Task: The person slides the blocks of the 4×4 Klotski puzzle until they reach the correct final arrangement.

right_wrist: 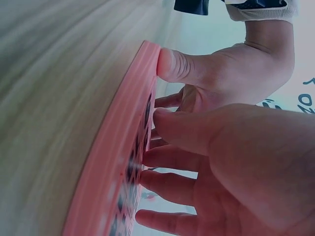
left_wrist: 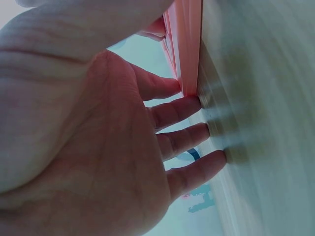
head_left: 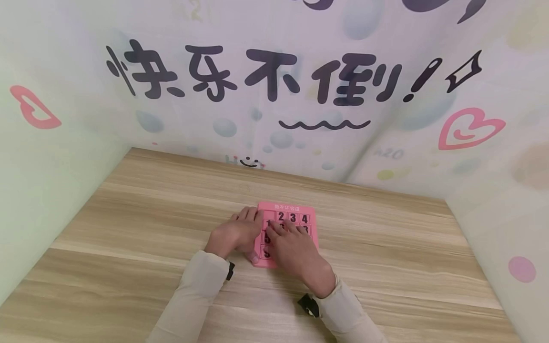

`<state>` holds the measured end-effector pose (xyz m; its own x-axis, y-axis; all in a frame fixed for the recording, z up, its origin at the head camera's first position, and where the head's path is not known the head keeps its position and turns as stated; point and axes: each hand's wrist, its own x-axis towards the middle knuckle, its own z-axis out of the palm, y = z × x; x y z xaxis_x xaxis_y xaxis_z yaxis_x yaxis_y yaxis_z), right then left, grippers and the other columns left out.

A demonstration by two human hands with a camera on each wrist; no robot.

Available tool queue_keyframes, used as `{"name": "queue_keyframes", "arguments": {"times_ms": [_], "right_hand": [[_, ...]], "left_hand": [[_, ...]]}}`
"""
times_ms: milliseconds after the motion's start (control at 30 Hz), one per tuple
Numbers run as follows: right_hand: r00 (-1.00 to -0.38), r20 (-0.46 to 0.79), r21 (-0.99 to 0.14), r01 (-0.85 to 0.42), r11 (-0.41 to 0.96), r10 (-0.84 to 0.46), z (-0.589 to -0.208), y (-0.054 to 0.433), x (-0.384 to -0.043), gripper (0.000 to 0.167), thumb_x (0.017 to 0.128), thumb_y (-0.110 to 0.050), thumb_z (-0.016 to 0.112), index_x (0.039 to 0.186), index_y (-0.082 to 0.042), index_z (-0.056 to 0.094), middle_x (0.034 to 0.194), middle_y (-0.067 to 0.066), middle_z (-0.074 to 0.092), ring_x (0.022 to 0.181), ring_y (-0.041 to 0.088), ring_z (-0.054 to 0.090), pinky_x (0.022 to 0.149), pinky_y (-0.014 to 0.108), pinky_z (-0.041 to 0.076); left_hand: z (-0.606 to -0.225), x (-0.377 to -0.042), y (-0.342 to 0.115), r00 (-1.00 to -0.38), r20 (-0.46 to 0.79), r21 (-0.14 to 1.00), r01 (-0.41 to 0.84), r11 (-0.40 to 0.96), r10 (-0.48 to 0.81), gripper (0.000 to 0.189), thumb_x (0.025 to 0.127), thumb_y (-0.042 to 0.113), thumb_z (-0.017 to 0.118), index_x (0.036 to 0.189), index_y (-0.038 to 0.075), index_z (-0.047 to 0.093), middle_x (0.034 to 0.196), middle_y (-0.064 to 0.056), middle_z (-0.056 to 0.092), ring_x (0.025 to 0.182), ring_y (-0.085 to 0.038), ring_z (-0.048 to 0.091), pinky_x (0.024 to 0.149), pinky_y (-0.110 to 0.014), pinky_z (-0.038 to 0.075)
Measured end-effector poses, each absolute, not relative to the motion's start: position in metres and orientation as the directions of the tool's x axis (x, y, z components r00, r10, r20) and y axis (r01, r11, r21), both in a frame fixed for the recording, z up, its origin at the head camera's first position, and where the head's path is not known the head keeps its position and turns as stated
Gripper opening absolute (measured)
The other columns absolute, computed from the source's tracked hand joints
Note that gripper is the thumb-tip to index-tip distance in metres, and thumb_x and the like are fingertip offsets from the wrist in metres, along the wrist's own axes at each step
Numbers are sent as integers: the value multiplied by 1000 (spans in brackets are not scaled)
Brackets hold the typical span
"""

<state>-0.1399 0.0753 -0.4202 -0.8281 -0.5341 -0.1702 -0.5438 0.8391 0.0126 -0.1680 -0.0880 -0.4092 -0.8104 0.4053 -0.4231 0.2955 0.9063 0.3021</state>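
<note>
A pink sliding number puzzle (head_left: 310,210) lies flat on the table, its black digits upright in the head view. Tiles 2, 3 and 4 sit in the far row; tile 1 (head_left: 269,223) is lower, below a gap at the far left corner. My left hand (head_left: 238,234) steadies the puzzle's left side, thumb on the near left corner. Its fingers look straight in the left wrist view, several tips down on the table. My right hand (head_left: 296,248) lies over the tiles with extended fingertips touching them, hiding the middle and lower right ones.
The wood-grain table (head_left: 141,224) stretches out around the puzzle. Behind it stands a pale printed backdrop (head_left: 266,109) with dark lettering and pink hearts, which continues along the sides. A dark strap piece (head_left: 309,305) shows at the right cuff.
</note>
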Motion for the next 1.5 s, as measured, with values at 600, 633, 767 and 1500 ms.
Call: {"name": "queue_keyframes", "arguments": {"times_ms": [600, 633, 767, 1500], "right_hand": [[-836, -185, -49, -517, 855, -516, -425, 78, -145, 51, 104, -35, 46, 151, -16, 43, 158, 2, 39, 147, 34, 33, 116, 57, 34], [-837, -181, -50, -517, 854, -517, -425, 79, -145, 51, 104, -36, 46, 151, -16, 44, 158, 2, 39, 146, 34, 33, 115, 58, 34], [-840, -167, -53, -515, 855, -516, -426, 79, -146, 51, 104, -37, 47, 150, -16, 46, 157, 3, 40, 146, 36, 33, 114, 59, 35], [-849, -173, -103, -489, 866, -500, -429, 81, -151, 60, 102, -47, 47, 154, -18, 39, 160, 2, 34, 148, 38, 27, 116, 61, 29]], "left_hand": [[-409, -169, -88, -809, -421, 309, 297, 903, 410, 123, 68, 41, 88, 156, -3, 16, 159, -22, 22, 149, -35, 19, 124, -49, 20], [-409, -169, -88, -809, -421, 310, 296, 903, 410, 123, 68, 41, 88, 156, -3, 16, 159, -22, 22, 149, -35, 19, 124, -49, 20], [-408, -169, -88, -809, -421, 308, 299, 903, 411, 122, 68, 41, 88, 156, -3, 16, 159, -22, 22, 149, -35, 19, 123, -50, 21], [-408, -169, -87, -804, -443, 318, 273, 908, 397, 121, 69, 39, 88, 157, -1, 15, 161, -20, 20, 150, -34, 17, 124, -49, 18]]}}
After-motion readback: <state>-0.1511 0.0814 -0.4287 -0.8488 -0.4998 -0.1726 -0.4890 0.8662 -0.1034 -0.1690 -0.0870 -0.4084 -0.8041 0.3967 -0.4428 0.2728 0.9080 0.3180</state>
